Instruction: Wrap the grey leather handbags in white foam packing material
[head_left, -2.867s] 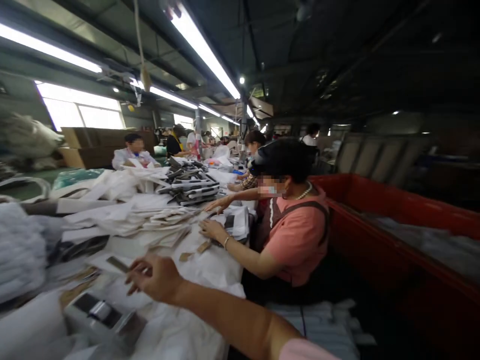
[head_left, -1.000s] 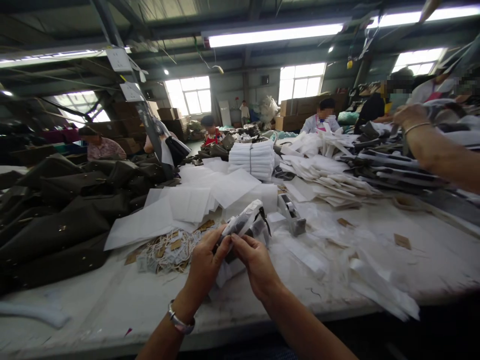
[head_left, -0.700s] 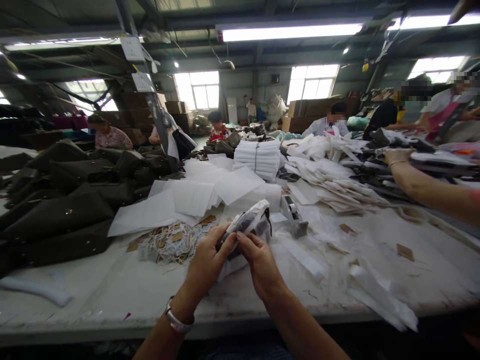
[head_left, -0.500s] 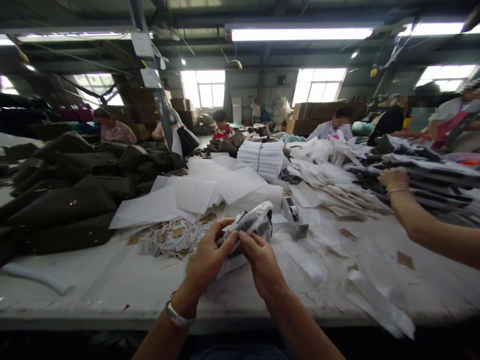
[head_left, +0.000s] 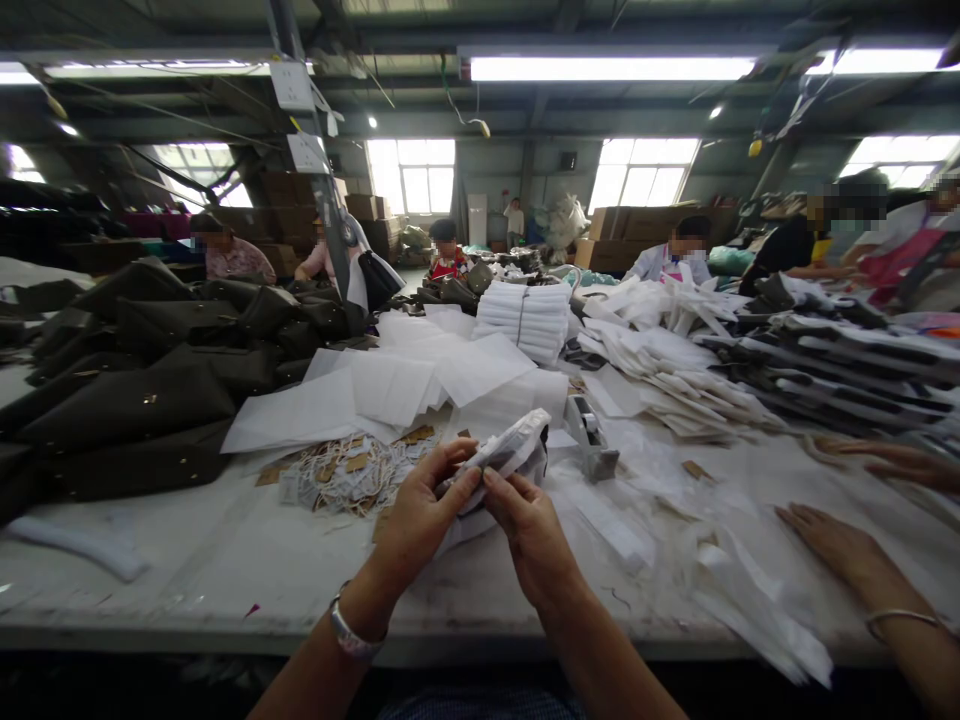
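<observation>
Both my hands meet over the white worktable (head_left: 225, 570), pinching the near end of a small dark item wrapped in white tissue paper (head_left: 510, 452). My left hand (head_left: 420, 520), with a metal bracelet at the wrist, grips it from the left. From the right, my right hand (head_left: 529, 530) pinches the same wrapped end with thumb and fingers. The wrapped item tilts up and away from me. A heap of stringed paper tags (head_left: 341, 470) lies just left of my hands, and a tape dispenser (head_left: 592, 440) stands just right of them.
Loose white tissue sheets (head_left: 390, 385) and a stack of folded white cloth (head_left: 525, 318) lie beyond. Dark olive bags (head_left: 127, 390) pile up at left. Wrapped dark items (head_left: 847, 370) are stacked at right. A co-worker's hand (head_left: 832, 545) rests flat on the table at right. Several people work behind.
The view swung from the co-worker at right to my own hands. Since then my hands keep working the wrapped end; the co-worker's arm dropped from the stack to the table.
</observation>
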